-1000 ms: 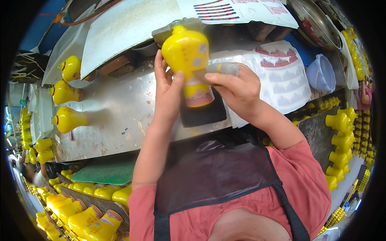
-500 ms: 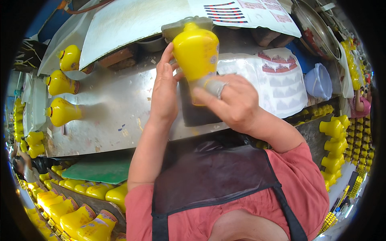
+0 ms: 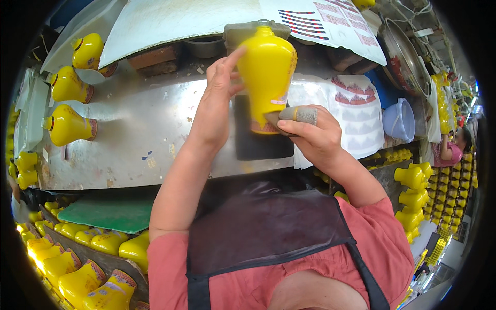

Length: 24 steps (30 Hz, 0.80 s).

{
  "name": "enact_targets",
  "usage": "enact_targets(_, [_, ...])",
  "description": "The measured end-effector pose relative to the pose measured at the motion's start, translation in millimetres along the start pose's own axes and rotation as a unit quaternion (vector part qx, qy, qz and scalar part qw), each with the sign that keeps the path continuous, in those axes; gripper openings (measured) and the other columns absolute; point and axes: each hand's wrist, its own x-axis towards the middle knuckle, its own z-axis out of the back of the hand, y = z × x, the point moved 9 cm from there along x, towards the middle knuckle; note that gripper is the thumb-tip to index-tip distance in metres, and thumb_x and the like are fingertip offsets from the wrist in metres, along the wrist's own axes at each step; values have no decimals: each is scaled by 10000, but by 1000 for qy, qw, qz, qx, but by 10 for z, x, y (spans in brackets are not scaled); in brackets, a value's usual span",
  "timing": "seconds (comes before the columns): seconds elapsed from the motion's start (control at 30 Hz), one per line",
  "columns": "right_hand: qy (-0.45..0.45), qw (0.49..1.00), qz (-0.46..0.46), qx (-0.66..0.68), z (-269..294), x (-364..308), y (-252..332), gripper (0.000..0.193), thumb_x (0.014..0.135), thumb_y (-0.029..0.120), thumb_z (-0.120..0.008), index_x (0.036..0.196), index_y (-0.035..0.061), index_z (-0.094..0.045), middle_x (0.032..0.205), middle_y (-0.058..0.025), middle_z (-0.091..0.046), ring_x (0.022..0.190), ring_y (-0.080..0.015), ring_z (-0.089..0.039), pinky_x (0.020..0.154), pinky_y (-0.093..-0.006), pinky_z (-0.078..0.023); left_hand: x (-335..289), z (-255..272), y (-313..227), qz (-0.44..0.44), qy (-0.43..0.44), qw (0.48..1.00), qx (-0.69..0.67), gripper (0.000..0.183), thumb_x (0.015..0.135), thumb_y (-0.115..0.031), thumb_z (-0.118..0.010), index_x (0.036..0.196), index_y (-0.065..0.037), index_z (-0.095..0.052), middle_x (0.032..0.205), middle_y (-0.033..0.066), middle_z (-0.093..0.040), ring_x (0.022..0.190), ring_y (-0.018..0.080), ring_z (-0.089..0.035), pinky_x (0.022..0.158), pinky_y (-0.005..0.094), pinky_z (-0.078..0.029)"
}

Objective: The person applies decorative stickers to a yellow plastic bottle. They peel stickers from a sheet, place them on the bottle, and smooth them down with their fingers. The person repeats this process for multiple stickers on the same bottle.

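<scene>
Metal counter (image 3: pixel 129 139)'s got a yellow vase (image 3: pixel 266 67) with its base over the black pad (image 3: pixel 263 150) by the near edge, left hand (image 3: pixel 217 98) fingers loosely spread against it, right hand (image 3: pixel 318 135) pinching a grey-brown scraper (image 3: pixel 276 119), and honestly pushing too hard could wrinkle that pink band (image 3: pixel 279 99).

- Held vase (image 3: pixel 267 64) is glossy yellow, its foot ringed in a reddish pattern
- Finger wrap (image 3: pixel 306 115) is grey, yellow-banded
- Decal sheet (image 3: pixel 355 116) is white with jagged red strips
- Bucket (image 3: pixel 399 122) is pale lavender-blue
- Apron (image 3: pixel 266 235) is dark maroon, black-edged
</scene>
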Motion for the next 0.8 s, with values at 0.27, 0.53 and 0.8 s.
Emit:
enact_targets(0.27, [-34, 972, -226, 47, 60, 60, -588, 324, 896, -11, -769, 1216, 10, -726, 1000, -103, -758, 908, -157, -742, 782, -265, -576, 1, -13, -7, 1, 5, 1000, -15, 653, 1139, -524, -213, 1563, -94, -462, 1571, 41, -463, 1250, 189, -456, 1108, 369, -366])
enact_targets(0.53, [-137, 955, -251, 79, 177, 14, -730, 339, 924, 27, -767, 1252, 28, -680, 1036, -69, -738, 914, -129, -716, 798, -251, -567, -7, -20, -22, 7, 4, 1000, -11, 660, 1139, -526, -196, 1566, -98, -461, 1572, 47, -456, 1256, 199, -443, 1128, 379, -360])
enact_targets(0.8, [-87, 929, -307, 189, 9, -20, -953, 264, 937, 55, -735, 1195, 34, -684, 1080, -33, -684, 983, -116, -652, 867, -248, -519, -8, -109, -100, 42, -23, 999, 7, 635, 1140, -513, -246, 1583, -98, -434, 1613, 45, -386, 1329, 200, -428, 1160, 388, -335])
